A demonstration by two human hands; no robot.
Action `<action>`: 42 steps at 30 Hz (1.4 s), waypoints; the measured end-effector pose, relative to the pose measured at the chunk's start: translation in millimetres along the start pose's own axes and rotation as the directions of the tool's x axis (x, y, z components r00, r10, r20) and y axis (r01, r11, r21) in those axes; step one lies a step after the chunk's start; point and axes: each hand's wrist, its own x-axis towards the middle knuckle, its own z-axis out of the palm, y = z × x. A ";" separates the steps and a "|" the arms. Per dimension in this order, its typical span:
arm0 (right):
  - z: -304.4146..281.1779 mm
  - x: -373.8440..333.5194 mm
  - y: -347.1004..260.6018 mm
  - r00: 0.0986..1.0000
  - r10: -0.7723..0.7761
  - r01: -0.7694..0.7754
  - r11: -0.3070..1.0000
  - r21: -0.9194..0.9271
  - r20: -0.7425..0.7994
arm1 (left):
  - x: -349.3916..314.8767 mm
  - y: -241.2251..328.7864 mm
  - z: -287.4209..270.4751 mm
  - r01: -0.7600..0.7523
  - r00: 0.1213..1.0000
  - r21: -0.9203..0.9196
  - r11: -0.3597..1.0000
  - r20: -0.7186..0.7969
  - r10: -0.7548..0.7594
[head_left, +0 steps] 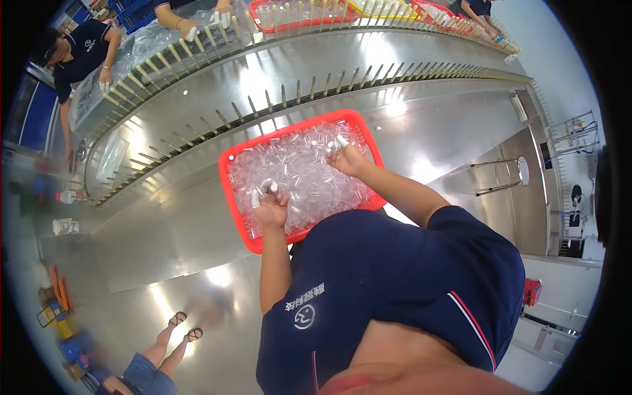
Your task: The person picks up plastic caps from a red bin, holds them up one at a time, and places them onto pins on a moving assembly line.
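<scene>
A red plastic basket (235,222) in front of me is filled with many short clear plastic tubes (299,168). My left hand (271,209) is over the basket's near left part, palm turned up. White covers sit on its thumb and some fingertips; the fingers bend loosely, thumb and forefinger apart, and no tube shows between them. Farther right, my right hand (347,160) reaches down to the tubes near the right side. Its white-covered fingers are bent together at the pile; whatever they grip is too small to make out.
Beyond the basket, a metal conveyor with a row of upright pegs (283,95) curves across. Behind it, co-workers' hands (191,33) are near a plastic-lined bin and more red baskets (296,16). A metal stool (523,170) stands right; another person's legs (164,349) show lower left.
</scene>
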 end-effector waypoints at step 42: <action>5.3 -46.6 79.5 0.891 -0.398 0.342 0.904 -0.257 -0.216 | 20.6 63.6 -18.8 0.033 0.951 0.426 0.904 -0.291 0.103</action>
